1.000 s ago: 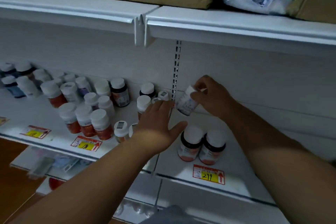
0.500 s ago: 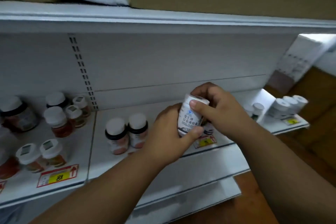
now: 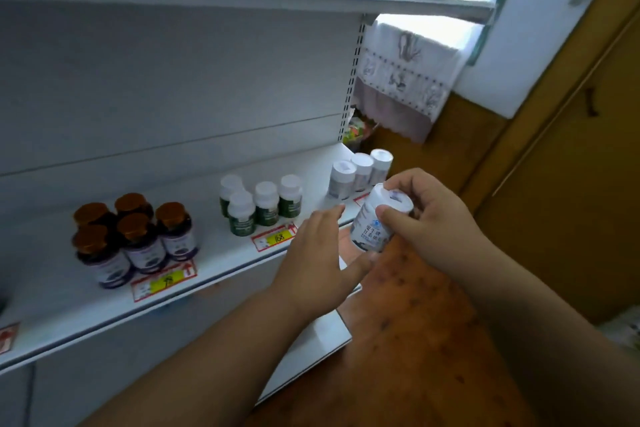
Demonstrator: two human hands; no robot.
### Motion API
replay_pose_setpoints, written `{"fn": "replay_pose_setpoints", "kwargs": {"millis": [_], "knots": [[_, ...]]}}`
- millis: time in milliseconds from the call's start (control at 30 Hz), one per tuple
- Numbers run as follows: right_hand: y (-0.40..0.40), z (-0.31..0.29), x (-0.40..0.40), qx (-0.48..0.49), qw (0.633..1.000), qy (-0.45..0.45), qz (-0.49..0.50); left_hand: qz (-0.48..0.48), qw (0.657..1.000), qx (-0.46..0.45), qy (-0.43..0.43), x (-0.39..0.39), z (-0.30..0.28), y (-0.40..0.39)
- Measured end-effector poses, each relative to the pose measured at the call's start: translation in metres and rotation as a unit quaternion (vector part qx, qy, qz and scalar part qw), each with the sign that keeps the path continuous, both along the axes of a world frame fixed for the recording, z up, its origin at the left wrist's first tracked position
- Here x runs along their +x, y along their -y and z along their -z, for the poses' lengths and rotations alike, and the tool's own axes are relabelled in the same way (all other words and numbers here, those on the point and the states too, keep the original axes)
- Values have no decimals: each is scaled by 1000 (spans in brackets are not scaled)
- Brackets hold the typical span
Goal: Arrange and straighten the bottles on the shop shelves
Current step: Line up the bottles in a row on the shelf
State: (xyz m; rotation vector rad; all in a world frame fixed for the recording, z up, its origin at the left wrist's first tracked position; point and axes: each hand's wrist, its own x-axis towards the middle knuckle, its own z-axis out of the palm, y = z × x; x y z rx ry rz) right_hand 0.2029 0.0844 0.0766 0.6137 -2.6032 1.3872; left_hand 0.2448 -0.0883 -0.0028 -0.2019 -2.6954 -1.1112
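White plastic bottle, likely light and rigid, was pinched at its cap by right hand; left hand spread loosely at nine o'clock.

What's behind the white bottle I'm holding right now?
Behind the white bottle in the right hand, three matching white bottles stand at the shelf's end. It covers part of a price tag; the number is hidden.
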Motion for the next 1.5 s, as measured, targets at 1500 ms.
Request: {"fn": "replay_pose_setpoints", "kwargs": {"millis": [1500], "knots": [[4, 85, -331, 400, 854, -157, -292, -242, 926, -281, 75, -232, 26, -43]]}}
